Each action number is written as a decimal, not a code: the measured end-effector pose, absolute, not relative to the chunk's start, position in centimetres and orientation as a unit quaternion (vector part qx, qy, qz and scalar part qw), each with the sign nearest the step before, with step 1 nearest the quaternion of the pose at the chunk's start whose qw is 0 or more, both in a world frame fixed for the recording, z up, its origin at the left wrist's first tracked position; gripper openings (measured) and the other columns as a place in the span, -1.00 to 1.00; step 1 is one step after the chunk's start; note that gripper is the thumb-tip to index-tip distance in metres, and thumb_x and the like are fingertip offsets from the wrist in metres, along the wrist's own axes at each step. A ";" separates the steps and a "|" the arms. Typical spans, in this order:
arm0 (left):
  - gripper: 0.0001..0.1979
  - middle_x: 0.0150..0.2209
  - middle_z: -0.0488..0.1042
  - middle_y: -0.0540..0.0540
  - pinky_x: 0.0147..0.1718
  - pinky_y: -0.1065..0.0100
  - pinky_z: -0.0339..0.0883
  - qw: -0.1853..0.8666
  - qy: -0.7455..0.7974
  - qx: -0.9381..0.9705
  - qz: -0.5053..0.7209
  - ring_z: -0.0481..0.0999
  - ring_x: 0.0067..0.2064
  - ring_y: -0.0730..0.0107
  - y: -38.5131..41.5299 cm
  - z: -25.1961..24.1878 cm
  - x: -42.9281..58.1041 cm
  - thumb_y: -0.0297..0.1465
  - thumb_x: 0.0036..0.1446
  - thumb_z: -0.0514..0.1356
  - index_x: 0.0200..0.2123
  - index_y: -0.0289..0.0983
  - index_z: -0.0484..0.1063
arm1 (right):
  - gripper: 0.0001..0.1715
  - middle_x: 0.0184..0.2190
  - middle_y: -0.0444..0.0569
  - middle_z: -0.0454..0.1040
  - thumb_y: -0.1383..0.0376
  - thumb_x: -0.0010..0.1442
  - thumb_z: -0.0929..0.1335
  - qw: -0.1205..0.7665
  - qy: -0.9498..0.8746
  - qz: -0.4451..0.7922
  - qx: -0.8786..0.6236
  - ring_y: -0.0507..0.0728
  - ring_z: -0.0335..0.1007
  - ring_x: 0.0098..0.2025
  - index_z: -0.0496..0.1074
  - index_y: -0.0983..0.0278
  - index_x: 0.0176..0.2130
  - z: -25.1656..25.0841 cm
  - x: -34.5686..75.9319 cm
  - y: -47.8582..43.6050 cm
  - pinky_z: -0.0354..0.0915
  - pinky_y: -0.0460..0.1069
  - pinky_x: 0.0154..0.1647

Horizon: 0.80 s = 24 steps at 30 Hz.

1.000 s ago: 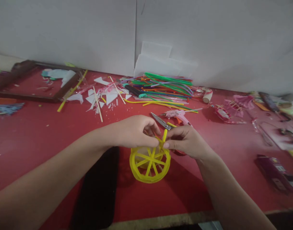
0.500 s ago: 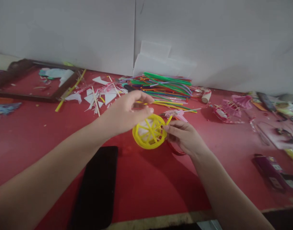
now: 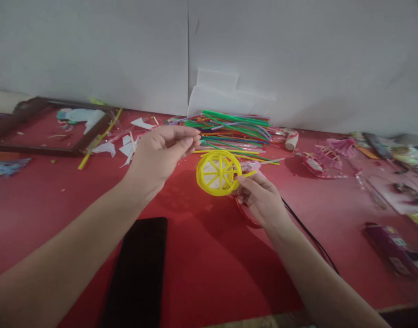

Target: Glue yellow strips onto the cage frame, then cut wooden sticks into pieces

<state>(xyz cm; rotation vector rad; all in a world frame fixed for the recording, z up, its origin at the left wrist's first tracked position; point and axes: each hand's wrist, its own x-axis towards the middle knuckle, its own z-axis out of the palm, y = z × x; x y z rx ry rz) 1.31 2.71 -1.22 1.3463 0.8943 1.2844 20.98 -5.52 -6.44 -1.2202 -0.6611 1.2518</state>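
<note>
A small yellow spoked wheel (image 3: 220,172), made of what look like pipe cleaners, is held above the table by my right hand (image 3: 262,199). The thumb and fingers pinch its right edge, where a short yellow end sticks out. White material shows behind the spokes. Up and to the left of the wheel, apart from it, is my left hand (image 3: 157,155), its thumb and fingertips pressed together. Whatever is between those fingertips, if anything, is too small to make out. A red, curved thing (image 3: 246,214) lies under my right hand, partly hidden.
Behind my hands is a pile of coloured pipe cleaners (image 3: 236,125) along the wall. A black phone-like slab (image 3: 136,273) lies in front of my left forearm. To the left are a dark wooden frame (image 3: 34,149) and paper scraps (image 3: 126,148); a pink craft piece (image 3: 332,157) is at right.
My left hand has drawn away from the wheel, up and to the left, and its fingers have come together. The wheel has turned and risen slightly in my right hand.
</note>
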 end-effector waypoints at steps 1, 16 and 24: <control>-0.90 -0.30 0.59 -0.04 -0.03 0.29 0.44 0.539 0.358 0.537 0.541 0.57 -0.17 0.38 2.9 -1.3 1.3 -0.46 0.05 0.30 -0.29 -0.27 0.56 | -0.71 -0.58 -0.14 0.48 0.18 -0.15 0.54 0.599 -0.284 0.536 -0.523 -0.03 0.35 -0.61 0.44 0.29 -0.49 -6.5 20.9 -5.5 0.20 -0.15 -0.67; -0.73 -0.25 0.57 -0.05 -0.14 0.38 0.47 0.524 0.370 0.564 0.520 0.56 -0.18 0.38 3.3 -1.4 0.6 -0.40 -0.06 0.40 -0.23 -0.25 0.54 | -0.75 -0.63 -0.17 0.46 0.18 -0.08 0.54 0.618 -0.337 0.510 -0.494 -0.03 0.34 -0.61 0.48 0.27 -0.53 -7.4 20.7 -6.0 0.30 -0.12 -0.58; -0.70 -0.08 0.58 -0.09 -0.04 0.24 0.42 0.520 0.351 0.730 0.271 0.55 -0.01 0.23 3.3 -0.2 -0.5 -0.28 0.15 0.23 -0.03 -0.15 0.50 | -0.79 -0.64 -0.15 0.47 0.19 -0.03 0.52 0.579 -0.438 0.472 -0.500 -0.01 0.37 -0.61 0.50 0.24 -0.51 -7.4 20.6 -6.5 0.34 -0.09 -0.57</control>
